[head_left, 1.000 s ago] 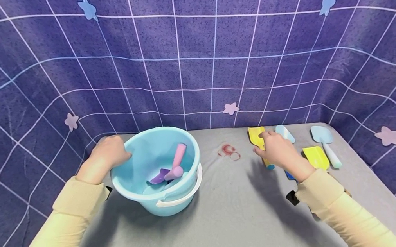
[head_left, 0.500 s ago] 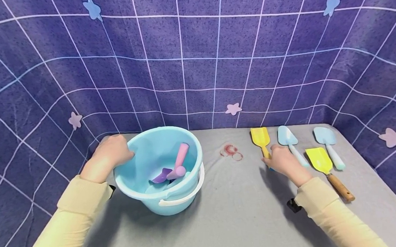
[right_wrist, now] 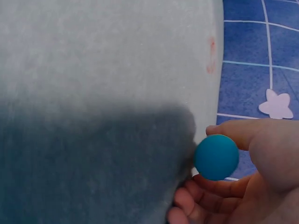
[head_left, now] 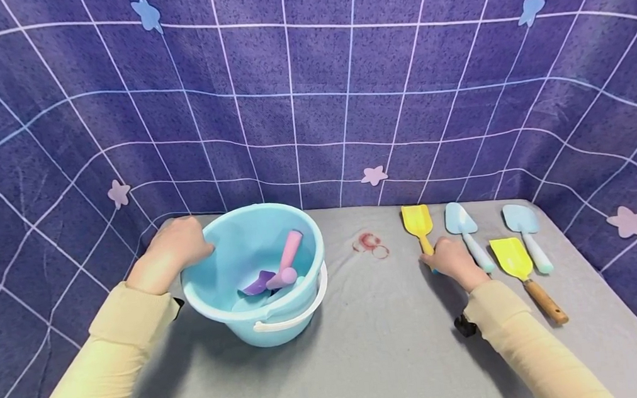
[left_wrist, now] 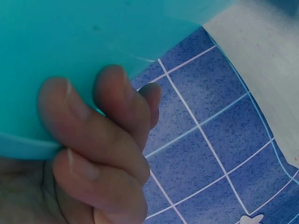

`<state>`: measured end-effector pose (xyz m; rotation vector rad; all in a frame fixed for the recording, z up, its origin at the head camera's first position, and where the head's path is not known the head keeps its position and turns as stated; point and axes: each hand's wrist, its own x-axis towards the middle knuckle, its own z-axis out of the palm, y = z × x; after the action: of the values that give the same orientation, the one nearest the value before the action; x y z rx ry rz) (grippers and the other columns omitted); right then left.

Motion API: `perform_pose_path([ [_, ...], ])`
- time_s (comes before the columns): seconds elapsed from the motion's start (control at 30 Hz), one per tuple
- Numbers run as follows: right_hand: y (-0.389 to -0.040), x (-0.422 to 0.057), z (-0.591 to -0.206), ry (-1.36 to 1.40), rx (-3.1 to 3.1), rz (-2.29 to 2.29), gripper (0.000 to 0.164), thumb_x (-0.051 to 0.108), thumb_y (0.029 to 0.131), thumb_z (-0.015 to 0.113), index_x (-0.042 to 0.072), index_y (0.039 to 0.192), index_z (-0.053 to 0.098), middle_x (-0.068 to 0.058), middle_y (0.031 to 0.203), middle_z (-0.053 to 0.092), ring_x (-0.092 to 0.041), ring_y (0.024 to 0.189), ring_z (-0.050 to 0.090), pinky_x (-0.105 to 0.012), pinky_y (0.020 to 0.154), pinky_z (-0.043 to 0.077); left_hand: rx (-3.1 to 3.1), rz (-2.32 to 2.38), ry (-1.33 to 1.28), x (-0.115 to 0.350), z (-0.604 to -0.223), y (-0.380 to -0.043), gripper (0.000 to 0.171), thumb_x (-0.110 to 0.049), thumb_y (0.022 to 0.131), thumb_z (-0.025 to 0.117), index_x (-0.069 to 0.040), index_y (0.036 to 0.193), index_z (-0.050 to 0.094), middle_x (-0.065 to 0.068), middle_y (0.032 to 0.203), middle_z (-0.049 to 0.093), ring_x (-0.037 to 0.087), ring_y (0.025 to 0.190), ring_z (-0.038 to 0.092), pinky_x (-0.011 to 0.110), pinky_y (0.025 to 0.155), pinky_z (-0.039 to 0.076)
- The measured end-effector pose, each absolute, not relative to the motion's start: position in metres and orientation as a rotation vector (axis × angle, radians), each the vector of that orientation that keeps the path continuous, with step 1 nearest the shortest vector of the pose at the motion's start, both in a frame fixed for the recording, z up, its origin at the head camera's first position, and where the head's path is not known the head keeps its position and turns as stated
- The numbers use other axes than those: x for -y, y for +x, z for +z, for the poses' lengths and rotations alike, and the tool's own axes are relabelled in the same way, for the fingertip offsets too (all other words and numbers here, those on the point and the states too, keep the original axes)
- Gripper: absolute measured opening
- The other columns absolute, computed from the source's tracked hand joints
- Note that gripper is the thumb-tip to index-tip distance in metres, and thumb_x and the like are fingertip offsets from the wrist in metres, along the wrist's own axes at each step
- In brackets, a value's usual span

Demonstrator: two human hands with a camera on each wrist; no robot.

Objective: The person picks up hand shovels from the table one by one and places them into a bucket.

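In the head view my left hand grips the left rim of a light blue bucket with a white handle. The left wrist view shows the curled fingers against the bucket's wall. Inside the bucket lie a pink-handled toy tool and a purple piece; other pieces beneath are partly hidden. At the right, my right hand pinches the handle of a yellow toy shovel, which lies on the table. Its round blue handle end shows between thumb and fingers in the right wrist view.
Right of my right hand lie a pale blue trowel, a yellow shovel with a wooden handle and another pale blue shovel. A red stain marks the grey table. Purple curtain walls surround the table.
My right hand has come down from above the yellow shovel and moved nearer to me onto its handle, taking hold of it. The left hand and bucket stay put.
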<state>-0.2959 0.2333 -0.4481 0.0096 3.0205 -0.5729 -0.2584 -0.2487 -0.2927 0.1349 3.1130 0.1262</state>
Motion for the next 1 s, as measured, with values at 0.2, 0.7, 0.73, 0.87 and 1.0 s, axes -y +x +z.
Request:
perform_pose_path([
  [0.2, -0.301, -0.230, -0.453, 0.098, -3.014, -0.482, 0.032, 0.032, 0.085, 0.056, 0.002, 0.073, 0.052, -0.012, 0.068, 0.054, -0.024, 0.058, 0.052, -0.035, 0.050, 0.042, -3.107, 0.136, 0.132, 0.249, -0.291, -0.258, 0.022, -0.019, 0.076, 0.058, -0.008, 0.059, 0.050, 0.011, 0.065, 0.051, 0.027, 0.063, 0.050, 0.036, 0.053, 0.041],
  [0.7, -0.306, -0.234, -0.444, 0.141, -2.961, -0.479, 0.030, 0.030, 0.086, 0.053, 0.002, 0.077, 0.054, -0.014, 0.070, 0.056, -0.025, 0.059, 0.056, -0.038, 0.049, 0.044, -3.113, 0.144, 0.133, 0.248, -0.292, -0.258, 0.022, -0.018, 0.075, 0.058, -0.009, 0.059, 0.048, 0.009, 0.062, 0.049, 0.025, 0.060, 0.048, 0.033, 0.051, 0.038],
  [0.73, -0.305, -0.234, -0.442, 0.124, -2.963, -0.483, 0.030, 0.030, 0.086, 0.053, 0.002, 0.076, 0.054, -0.013, 0.069, 0.057, -0.024, 0.057, 0.057, -0.036, 0.049, 0.044, -3.114, 0.143, 0.135, 0.248, -0.292, -0.258, 0.022, -0.018, 0.075, 0.058, -0.009, 0.059, 0.047, 0.009, 0.062, 0.049, 0.025, 0.060, 0.048, 0.033, 0.051, 0.038],
  [0.87, -0.303, -0.236, -0.435, 0.109, -2.973, -0.485, 0.031, 0.030, 0.088, 0.051, 0.003, 0.074, 0.053, -0.011, 0.064, 0.057, -0.019, 0.047, 0.057, -0.032, 0.045, 0.044, -3.120, 0.133, 0.153, 0.248, -0.292, -0.257, 0.022, -0.017, 0.074, 0.058, -0.009, 0.057, 0.047, 0.008, 0.061, 0.048, 0.024, 0.059, 0.047, 0.032, 0.050, 0.037],
  [1.0, -0.302, -0.238, -0.428, 0.152, -2.972, -0.453, 0.035, 0.036, 0.089, 0.048, 0.005, 0.074, 0.054, -0.011, 0.062, 0.058, -0.020, 0.048, 0.057, -0.035, 0.045, 0.042, -3.119, 0.136, 0.157, 0.248, -0.292, -0.256, 0.022, -0.017, 0.074, 0.057, -0.010, 0.057, 0.046, 0.007, 0.060, 0.047, 0.023, 0.058, 0.047, 0.031, 0.050, 0.036],
])
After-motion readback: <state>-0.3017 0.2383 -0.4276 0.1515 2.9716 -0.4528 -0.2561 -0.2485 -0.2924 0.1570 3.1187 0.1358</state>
